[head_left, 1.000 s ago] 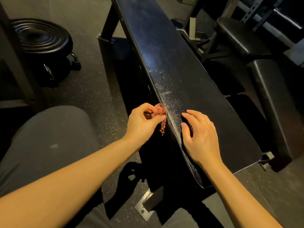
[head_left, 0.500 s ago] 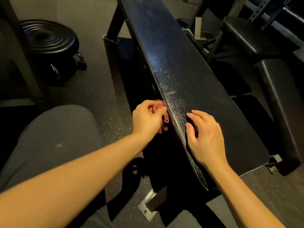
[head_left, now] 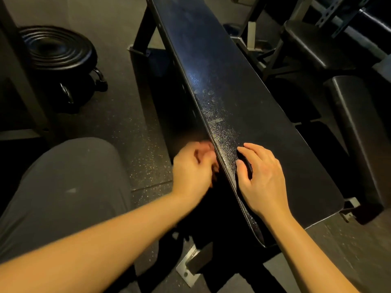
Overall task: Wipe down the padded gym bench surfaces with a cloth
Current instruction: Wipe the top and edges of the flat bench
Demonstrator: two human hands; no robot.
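A long black padded bench (head_left: 243,106) runs from the top centre down to the lower right, its near edge glossy with pale smears. My left hand (head_left: 193,168) is against the bench's left side edge, blurred, gripping a small reddish cloth (head_left: 215,172) of which only a sliver shows past the fingers. My right hand (head_left: 261,178) rests flat on the pad's top near that edge, fingers spread and relaxed, holding nothing.
A black round stool or ribbed weight stack (head_left: 57,51) stands on the speckled floor at the left. My grey-trousered knee (head_left: 61,187) fills the lower left. Other black pads (head_left: 359,132) and metal frames (head_left: 254,39) crowd the right. A metal foot plate (head_left: 188,269) lies below the bench.
My left hand with the cloth has slid a little down the bench's side edge and now blurs; less of the cloth shows. My right hand stays on the pad.
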